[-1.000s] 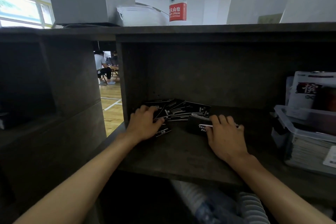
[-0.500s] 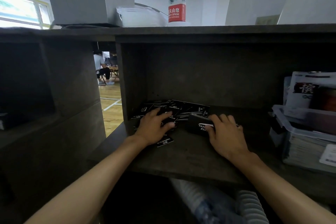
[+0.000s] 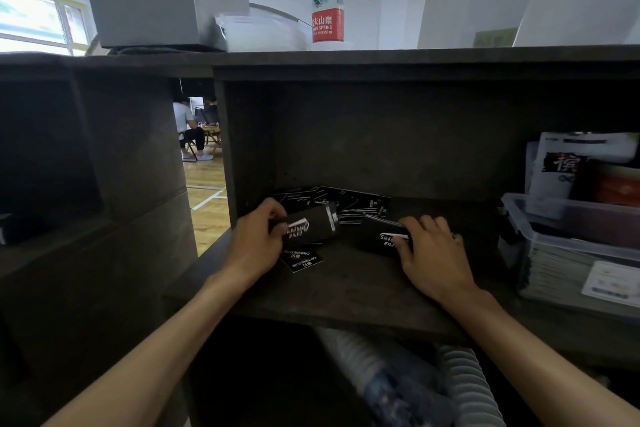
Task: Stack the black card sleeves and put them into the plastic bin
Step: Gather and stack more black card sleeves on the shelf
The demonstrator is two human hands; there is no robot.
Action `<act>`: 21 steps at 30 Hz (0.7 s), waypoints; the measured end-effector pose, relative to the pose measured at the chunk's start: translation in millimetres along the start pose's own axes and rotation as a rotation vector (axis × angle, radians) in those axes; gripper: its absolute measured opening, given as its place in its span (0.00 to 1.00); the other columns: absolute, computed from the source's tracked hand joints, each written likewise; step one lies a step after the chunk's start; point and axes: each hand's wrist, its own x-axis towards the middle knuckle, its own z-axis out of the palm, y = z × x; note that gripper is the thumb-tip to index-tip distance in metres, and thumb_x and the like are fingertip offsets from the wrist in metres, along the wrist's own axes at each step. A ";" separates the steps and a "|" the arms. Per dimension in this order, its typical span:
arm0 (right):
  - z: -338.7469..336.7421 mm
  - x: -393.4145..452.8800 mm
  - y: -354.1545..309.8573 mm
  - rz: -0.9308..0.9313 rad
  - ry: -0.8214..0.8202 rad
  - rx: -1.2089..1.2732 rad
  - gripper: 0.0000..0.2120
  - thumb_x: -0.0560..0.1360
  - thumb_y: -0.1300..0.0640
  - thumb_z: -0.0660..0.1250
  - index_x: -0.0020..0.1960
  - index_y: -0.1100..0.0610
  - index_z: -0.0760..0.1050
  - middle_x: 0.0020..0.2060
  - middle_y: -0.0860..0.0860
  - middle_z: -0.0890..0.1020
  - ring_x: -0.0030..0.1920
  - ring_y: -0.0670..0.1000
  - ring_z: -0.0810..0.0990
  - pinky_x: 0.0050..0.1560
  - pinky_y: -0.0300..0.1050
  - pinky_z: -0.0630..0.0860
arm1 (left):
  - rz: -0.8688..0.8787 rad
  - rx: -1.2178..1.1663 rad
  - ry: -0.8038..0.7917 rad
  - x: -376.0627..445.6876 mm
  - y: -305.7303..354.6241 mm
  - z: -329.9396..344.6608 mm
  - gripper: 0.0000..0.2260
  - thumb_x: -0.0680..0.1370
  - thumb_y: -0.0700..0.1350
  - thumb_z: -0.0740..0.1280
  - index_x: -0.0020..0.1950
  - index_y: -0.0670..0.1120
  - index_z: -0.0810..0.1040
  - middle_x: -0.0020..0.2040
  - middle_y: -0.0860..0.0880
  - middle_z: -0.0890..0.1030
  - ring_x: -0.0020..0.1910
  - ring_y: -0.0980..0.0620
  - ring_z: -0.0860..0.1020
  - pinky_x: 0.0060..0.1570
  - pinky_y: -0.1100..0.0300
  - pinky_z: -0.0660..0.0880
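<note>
1. Left hand (image 3: 256, 246) grip: my fingers and thumb curl round a small bunch of black card sleeves (image 3: 306, 227), lifted just off the shelf (image 3: 346, 291).
2. Right hand (image 3: 431, 253) grip: fingers curled over a second stack (image 3: 382, 236) that lies on the shelf, at 3 o'clock from the lifted bunch, pinning its right end.
3. More loose sleeves (image 3: 346, 203) fan out at 12 o'clock behind both hands; a single sleeve (image 3: 302, 261) lies at 6 o'clock under the left hand.
4. Plastic bin (image 3: 568, 239) stands at 3 o'clock, near the right hand, already holding packets.
5. Risks, as I judge them: the left bunch looks unevenly squared, so sleeves could slide out as I bring it over the stack; the sleeve at 6 o'clock is easily forgotten; the fan at the back is dark on a dark shelf, so one may be missed.
</note>
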 end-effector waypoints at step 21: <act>6.5 1.1 -0.8 -0.022 0.036 -0.125 0.20 0.80 0.42 0.54 0.67 0.48 0.71 0.61 0.49 0.76 0.66 0.53 0.67 0.60 0.60 0.66 | 0.076 0.137 -0.045 6.7 51.9 62.4 0.16 0.81 0.45 0.61 0.70 0.47 0.71 0.65 0.43 0.76 0.61 0.44 0.76 0.61 0.51 0.73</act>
